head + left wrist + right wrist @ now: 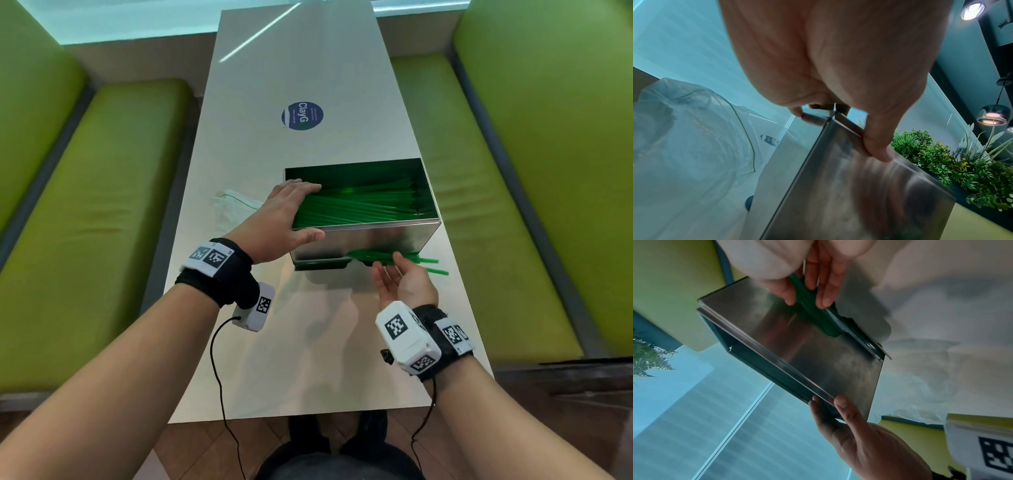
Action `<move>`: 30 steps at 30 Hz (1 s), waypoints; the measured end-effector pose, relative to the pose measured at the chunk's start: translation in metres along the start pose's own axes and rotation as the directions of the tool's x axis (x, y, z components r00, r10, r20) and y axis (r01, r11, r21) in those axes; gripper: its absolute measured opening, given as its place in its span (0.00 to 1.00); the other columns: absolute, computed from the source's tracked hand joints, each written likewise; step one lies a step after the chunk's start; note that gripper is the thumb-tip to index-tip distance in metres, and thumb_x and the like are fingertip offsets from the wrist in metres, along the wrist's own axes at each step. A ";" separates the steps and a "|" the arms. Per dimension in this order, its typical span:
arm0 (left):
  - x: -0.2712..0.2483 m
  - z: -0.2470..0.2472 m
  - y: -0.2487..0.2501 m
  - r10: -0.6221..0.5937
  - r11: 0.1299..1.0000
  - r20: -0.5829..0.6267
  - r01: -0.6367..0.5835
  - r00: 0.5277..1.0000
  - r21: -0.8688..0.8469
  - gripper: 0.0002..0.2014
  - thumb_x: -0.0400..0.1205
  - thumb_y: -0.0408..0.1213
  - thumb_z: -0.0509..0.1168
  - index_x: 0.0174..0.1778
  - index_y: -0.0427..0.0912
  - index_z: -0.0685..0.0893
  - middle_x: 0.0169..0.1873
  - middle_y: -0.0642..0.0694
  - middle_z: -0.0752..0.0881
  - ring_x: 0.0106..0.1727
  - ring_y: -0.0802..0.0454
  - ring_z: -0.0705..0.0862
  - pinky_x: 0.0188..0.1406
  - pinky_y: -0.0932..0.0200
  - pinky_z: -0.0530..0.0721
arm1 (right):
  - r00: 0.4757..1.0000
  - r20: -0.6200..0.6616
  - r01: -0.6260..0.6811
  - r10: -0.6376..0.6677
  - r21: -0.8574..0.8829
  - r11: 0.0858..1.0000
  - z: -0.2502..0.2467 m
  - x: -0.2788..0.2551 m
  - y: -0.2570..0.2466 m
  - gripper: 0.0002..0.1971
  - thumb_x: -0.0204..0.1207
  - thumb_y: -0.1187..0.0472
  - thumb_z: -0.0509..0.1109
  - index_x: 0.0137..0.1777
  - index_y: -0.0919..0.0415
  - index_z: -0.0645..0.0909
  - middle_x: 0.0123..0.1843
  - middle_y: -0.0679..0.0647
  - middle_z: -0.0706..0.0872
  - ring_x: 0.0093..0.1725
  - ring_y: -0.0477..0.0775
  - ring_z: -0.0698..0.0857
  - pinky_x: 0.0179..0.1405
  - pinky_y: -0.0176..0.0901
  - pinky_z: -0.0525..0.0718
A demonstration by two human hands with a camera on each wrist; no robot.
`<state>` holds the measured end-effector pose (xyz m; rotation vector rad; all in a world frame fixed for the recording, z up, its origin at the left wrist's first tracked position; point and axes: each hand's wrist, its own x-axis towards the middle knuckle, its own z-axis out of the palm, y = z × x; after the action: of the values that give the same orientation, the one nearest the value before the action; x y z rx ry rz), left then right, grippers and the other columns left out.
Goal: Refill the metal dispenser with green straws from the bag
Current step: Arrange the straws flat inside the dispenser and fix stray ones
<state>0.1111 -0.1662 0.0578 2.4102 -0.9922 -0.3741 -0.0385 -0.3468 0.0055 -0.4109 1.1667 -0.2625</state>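
The open-topped metal dispenser (376,240) stands on the white table, holding a layer of green straws (359,205). My left hand (296,216) grips its left end, fingers over the top edge and thumb on the front wall; the left wrist view shows that hand (838,131) on the dispenser (859,194) corner. A few more straws (426,263) poke out of the bottom slot to the right. My right hand (390,270) lies palm up there. In the right wrist view that hand (806,296) pinches these straws (813,313) between thumb and fingers. A crumpled clear bag (233,205) lies left of the dispenser.
The white table (291,359) is narrow, with a round blue sticker (302,115) beyond the dispenser. Green cushioned benches (102,222) run along both sides, the right one (513,205) close to the dispenser's end. Bare tabletop lies between me and the dispenser.
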 end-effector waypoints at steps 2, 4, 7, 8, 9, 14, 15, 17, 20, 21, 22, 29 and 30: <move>0.000 0.001 0.000 0.007 1.000 -0.009 -0.007 1.000 -0.003 0.39 0.80 0.50 0.74 0.86 0.48 0.65 0.83 0.45 0.68 0.88 0.52 0.53 0.88 0.52 0.56 | 1.000 0.024 0.005 -0.004 -0.012 1.000 0.002 0.000 -0.001 0.04 0.77 0.71 0.73 0.44 0.69 0.80 0.47 0.65 0.87 0.43 0.62 0.89 0.51 0.51 0.90; 0.000 0.001 0.000 0.008 1.000 -0.011 -0.008 1.000 -0.004 0.39 0.81 0.50 0.74 0.86 0.48 0.64 0.83 0.45 0.68 0.88 0.52 0.53 0.87 0.53 0.55 | 0.999 0.031 0.016 -0.015 -0.018 1.000 0.004 0.002 -0.004 0.03 0.79 0.72 0.70 0.43 0.70 0.80 0.51 0.67 0.86 0.43 0.62 0.89 0.49 0.50 0.90; 0.001 0.001 -0.002 0.003 1.000 -0.004 -0.003 1.000 0.002 0.39 0.80 0.51 0.74 0.86 0.49 0.64 0.84 0.45 0.67 0.88 0.52 0.53 0.88 0.50 0.56 | 0.998 0.053 0.024 -0.021 -0.062 0.998 0.007 0.005 -0.008 0.03 0.80 0.71 0.68 0.45 0.68 0.79 0.54 0.67 0.84 0.44 0.64 0.90 0.48 0.51 0.90; 0.001 0.001 -0.003 0.005 1.000 -0.005 -0.005 1.000 0.001 0.39 0.80 0.51 0.74 0.86 0.49 0.64 0.84 0.45 0.67 0.89 0.51 0.53 0.88 0.49 0.56 | 0.998 0.061 0.032 -0.026 -0.086 0.996 0.007 0.005 -0.008 0.03 0.80 0.70 0.70 0.45 0.68 0.79 0.55 0.66 0.84 0.45 0.65 0.91 0.48 0.52 0.90; 0.001 0.002 -0.003 0.007 1.000 -0.006 -0.007 1.000 0.001 0.40 0.80 0.51 0.74 0.86 0.49 0.65 0.84 0.45 0.67 0.88 0.51 0.53 0.88 0.49 0.57 | 0.997 0.062 0.045 -0.039 -0.102 0.994 0.006 0.005 -0.007 0.04 0.79 0.68 0.72 0.45 0.68 0.80 0.55 0.65 0.84 0.47 0.66 0.91 0.47 0.52 0.90; 0.002 0.001 -0.003 0.011 1.000 -0.010 -0.011 1.000 0.002 0.39 0.80 0.51 0.74 0.85 0.48 0.65 0.83 0.45 0.68 0.88 0.52 0.53 0.88 0.52 0.56 | 0.992 0.056 0.114 -0.111 -0.065 0.991 -0.002 0.009 -0.004 0.12 0.76 0.68 0.77 0.57 0.72 0.83 0.49 0.63 0.90 0.42 0.61 0.92 0.35 0.45 0.92; 0.001 0.001 -0.003 0.012 1.000 -0.010 -0.012 1.000 0.002 0.39 0.80 0.51 0.74 0.85 0.48 0.66 0.83 0.46 0.69 0.88 0.52 0.53 0.87 0.53 0.56 | 0.991 0.053 0.122 -0.120 -0.051 0.991 -0.003 0.011 -0.004 0.14 0.76 0.70 0.76 0.60 0.74 0.82 0.47 0.62 0.90 0.41 0.60 0.92 0.35 0.45 0.93; 0.001 0.001 -0.002 0.012 1.000 -0.010 -0.012 1.000 0.001 0.39 0.80 0.51 0.74 0.85 0.48 0.66 0.83 0.46 0.69 0.88 0.53 0.53 0.87 0.53 0.56 | 0.990 0.063 0.130 -0.128 -0.033 0.991 -0.006 0.014 -0.003 0.15 0.76 0.71 0.75 0.61 0.75 0.82 0.45 0.63 0.89 0.40 0.60 0.91 0.37 0.45 0.93; 0.000 0.000 -0.001 0.010 1.000 -0.006 -0.010 1.000 0.003 0.38 0.80 0.51 0.73 0.85 0.48 0.66 0.82 0.47 0.70 0.88 0.53 0.53 0.87 0.51 0.57 | 0.988 0.046 0.148 -0.147 -0.017 0.989 -0.014 0.016 -0.006 0.10 0.76 0.70 0.76 0.55 0.74 0.82 0.44 0.64 0.89 0.40 0.59 0.91 0.40 0.46 0.93; 0.000 0.000 -0.001 0.011 1.000 -0.005 -0.011 1.000 0.005 0.39 0.80 0.51 0.73 0.85 0.48 0.66 0.82 0.47 0.70 0.88 0.52 0.53 0.88 0.51 0.57 | 0.987 0.027 0.157 -0.157 -0.009 0.988 -0.018 0.018 -0.009 0.08 0.76 0.69 0.75 0.51 0.73 0.82 0.43 0.63 0.89 0.38 0.58 0.91 0.40 0.45 0.93; 0.000 0.000 -0.002 0.010 1.000 -0.004 -0.010 1.000 0.007 0.39 0.80 0.51 0.73 0.85 0.48 0.66 0.82 0.47 0.70 0.88 0.52 0.53 0.88 0.51 0.57 | 0.986 0.010 0.166 -0.166 -0.009 0.986 -0.023 0.021 -0.013 0.06 0.77 0.69 0.75 0.48 0.71 0.83 0.42 0.63 0.89 0.36 0.56 0.91 0.40 0.44 0.92; -0.001 0.000 -0.001 0.009 1.000 -0.004 -0.009 1.000 0.006 0.39 0.81 0.51 0.73 0.86 0.47 0.65 0.83 0.48 0.69 0.88 0.53 0.53 0.87 0.52 0.57 | 0.988 -0.019 0.150 -0.152 -0.072 0.986 -0.073 0.026 -0.062 0.07 0.82 0.64 0.70 0.42 0.64 0.79 0.35 0.58 0.86 0.39 0.54 0.86 0.39 0.42 0.86; -0.001 0.000 0.000 0.009 1.000 -0.003 -0.009 1.000 0.005 0.39 0.81 0.51 0.73 0.86 0.47 0.65 0.83 0.48 0.69 0.89 0.53 0.52 0.87 0.52 0.57 | 0.988 -0.022 0.148 -0.150 -0.077 0.986 -0.080 0.023 -0.072 0.07 0.82 0.63 0.68 0.42 0.63 0.79 0.38 0.58 0.84 0.39 0.54 0.85 0.38 0.41 0.84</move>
<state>0.1108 -0.1652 0.0580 2.4097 -1.0035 -0.3647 -0.1032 -0.4351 -0.0080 -0.5635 1.1766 -0.3562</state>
